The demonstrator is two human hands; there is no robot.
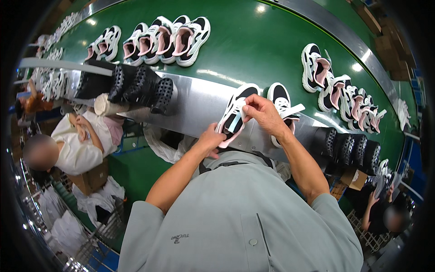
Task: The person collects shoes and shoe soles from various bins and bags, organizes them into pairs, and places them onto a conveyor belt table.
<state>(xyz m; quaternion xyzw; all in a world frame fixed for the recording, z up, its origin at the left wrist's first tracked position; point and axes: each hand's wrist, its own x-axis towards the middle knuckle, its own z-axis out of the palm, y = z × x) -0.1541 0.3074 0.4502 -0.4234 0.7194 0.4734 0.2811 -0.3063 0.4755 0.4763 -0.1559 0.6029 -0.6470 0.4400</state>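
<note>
A black, white and pink sneaker (239, 100) sits in front of me at the metal ledge, toe pointing away. Its heel end is in the grip of my left hand (210, 142), fingers closed around the side of the collar. The fingers of my right hand (265, 114) are pinched together over the tongue; whether they hold the tongue's edge or a lace is too small to make out. A pale blue strip (235, 121) shows at the shoe opening. Just right of it stands a second matching sneaker (279, 96), its white strap sticking out, partly behind my right wrist.
A green conveyor belt (253, 50) runs beyond the metal ledge (199, 93). Sneakers (192, 41) stand in a row at its left, and more sneakers (314, 68) at its right. Black perforated blocks (163, 96) flank me on both sides. Seated people work at left and right.
</note>
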